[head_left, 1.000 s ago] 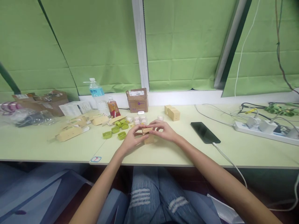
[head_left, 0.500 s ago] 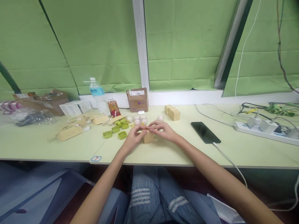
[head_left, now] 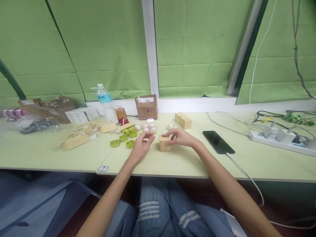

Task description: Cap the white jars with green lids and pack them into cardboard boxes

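Green blinds hang behind everything, well beyond the box. The pale table carries the box near its front edge. A power strip, loaded with plugs, lies well to the right of the box. Flat card is heaped well to its left. Beyond the box and to its left stand a water bottle, a brown carton and a shorter drink bottle.

The right hand has hold of the box from its right side, thumb on the near part and fingers bent over the top at the far edge. The left hand is just left of the box and apart from it, fingers curled, the tips a little way from the thumb with a bare gap between.

A dark phone, cable plugged in, lies to the right of the box. Tan boxes stand beyond it, rightward. The box itself is upright, its top flat. Green trays lie to its left; small tubs and a white case are beyond it.
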`<state>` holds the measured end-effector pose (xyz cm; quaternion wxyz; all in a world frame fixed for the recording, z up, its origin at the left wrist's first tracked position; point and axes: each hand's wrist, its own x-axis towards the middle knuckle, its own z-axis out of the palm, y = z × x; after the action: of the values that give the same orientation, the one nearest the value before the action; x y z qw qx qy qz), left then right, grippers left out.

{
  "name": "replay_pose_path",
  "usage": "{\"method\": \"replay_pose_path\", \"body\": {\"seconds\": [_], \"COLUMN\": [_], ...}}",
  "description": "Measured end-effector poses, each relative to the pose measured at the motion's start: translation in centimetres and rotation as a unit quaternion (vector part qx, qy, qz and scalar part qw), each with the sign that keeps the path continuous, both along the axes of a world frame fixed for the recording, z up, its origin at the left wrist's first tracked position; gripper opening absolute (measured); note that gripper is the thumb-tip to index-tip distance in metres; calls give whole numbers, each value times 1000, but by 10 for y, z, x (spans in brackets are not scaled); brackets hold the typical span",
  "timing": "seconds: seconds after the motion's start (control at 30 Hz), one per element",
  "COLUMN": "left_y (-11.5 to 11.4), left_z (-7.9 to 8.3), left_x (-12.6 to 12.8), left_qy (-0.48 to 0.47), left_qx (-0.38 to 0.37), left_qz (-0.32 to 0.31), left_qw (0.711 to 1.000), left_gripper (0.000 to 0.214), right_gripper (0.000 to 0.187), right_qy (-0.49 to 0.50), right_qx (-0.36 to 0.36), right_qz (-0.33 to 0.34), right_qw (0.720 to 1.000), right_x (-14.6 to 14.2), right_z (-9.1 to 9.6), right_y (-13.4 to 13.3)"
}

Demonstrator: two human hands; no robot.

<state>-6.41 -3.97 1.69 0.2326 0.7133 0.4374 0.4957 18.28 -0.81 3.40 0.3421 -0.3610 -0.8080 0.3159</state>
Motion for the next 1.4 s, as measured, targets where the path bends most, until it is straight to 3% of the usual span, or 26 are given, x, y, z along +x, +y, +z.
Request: {"method": "replay_pose_path", "body": {"seconds": [0.07,0.13,0.2,0.27,0.33,0.43,0.53,0.9,1.1,1.17,1.27,1.4], "left_y": [-1,-2,-3,-3,-2,-1,-1,1,5,8,12,12], "left_z": [0,0,-1,-1,-2,-3,-3,-6,-8,-4,12,33], "left_x": [0,1,2,3,3,2,2,1,0,-4,-25,-88], "left_qy": [18,30,39,47,54,65,78,108,94,85,88,122], "left_qx": [4,3,4,7,11,15,14,24,23,29,66,90], "left_qz": [7,11,14,17,19,22,20,10,35,51,114,284], "left_qw": [1000,999,999,999,998,997,997,994,995,995,987,947], "left_gripper": [31,31,31,31,31,31,31,28,27,29,28,25], "right_gripper": [40,37,37,36,34,38,42,39,66,67,53,30], "right_qy": [-28,-62,-98,-126,-148,-154,-134,-76,14,18,13,42], "right_qx": [-13,9,-3,-11,0,9,11,69,86,100,117,179], "right_qz": [-66,-185,-324,-422,-480,-523,-535,-481,-453,-456,-470,-408], "right_qw": [997,981,941,898,865,838,834,870,887,884,875,894], "right_x": [19,39,55,64,66,60,55,57,52,51,50,41], "right_z": [5,7,5,1,-2,-6,-10,-33,-43,-43,-40,-39], "right_y": [3,7,13,19,24,31,36,59,64,59,51,45]}}
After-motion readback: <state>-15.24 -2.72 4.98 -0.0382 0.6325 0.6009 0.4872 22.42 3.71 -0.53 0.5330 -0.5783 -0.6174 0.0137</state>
